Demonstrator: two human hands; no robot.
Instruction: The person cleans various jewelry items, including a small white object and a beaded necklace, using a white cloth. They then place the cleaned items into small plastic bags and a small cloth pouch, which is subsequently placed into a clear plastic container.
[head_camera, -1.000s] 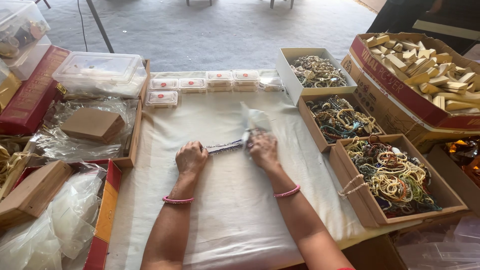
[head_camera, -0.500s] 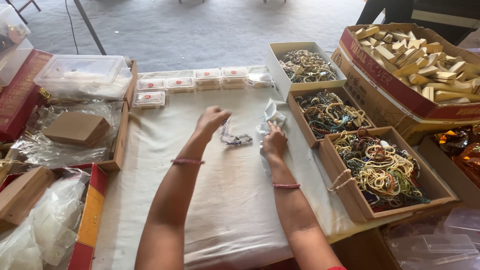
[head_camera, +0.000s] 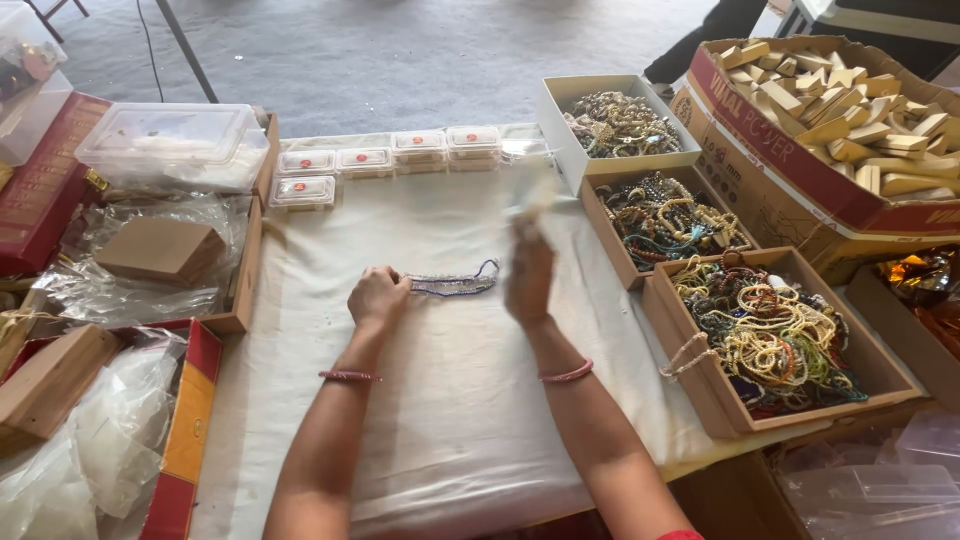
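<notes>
While my left hand (head_camera: 378, 297) pins one end of the beaded necklace (head_camera: 452, 283) flat on the white cloth (head_camera: 450, 420), fingers closed on it, my right hand (head_camera: 528, 272) lifts a blurred clear packet (head_camera: 530, 190) toward twelve o'clock, pinched shut.

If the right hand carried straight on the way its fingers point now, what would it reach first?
The right hand, raised and holding a blurred clear plastic bag, points away across the cream cloth. It would probably first meet the row of small clear lidded boxes; depth is unclear.
</notes>
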